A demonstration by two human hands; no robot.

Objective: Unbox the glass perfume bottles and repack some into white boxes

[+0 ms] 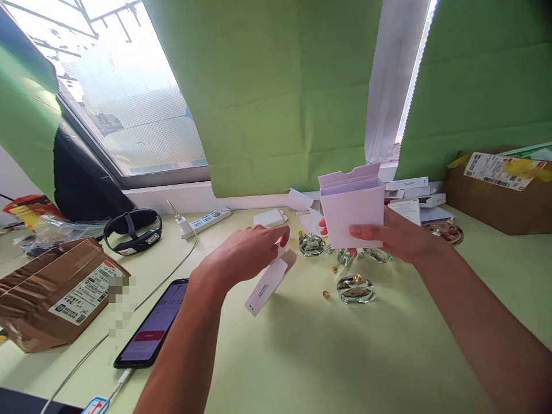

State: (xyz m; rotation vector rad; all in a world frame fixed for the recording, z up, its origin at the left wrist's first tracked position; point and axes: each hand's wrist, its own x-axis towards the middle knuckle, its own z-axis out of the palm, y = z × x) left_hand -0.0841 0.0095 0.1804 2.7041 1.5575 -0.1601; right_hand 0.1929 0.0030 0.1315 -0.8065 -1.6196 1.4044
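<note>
An upright white cardboard box with its top flap raised is gripped in my right hand, the thumb lying across its front. My left hand pinches a small white carton with printed lines on its narrow side; it hangs tilted, partly hidden by the fingers. Below the box, a clear glass perfume bottle stands close by, and another glass bottle sits between the hands. Further bottles lie partly hidden behind the box. Two small gold-coloured pieces, one nearer and one farther, rest among them.
Several flat white boxes are stacked at the back right, beside a large brown carton. On the left are a phone with a charging cable, a crumpled brown parcel, a black head strap and a power strip.
</note>
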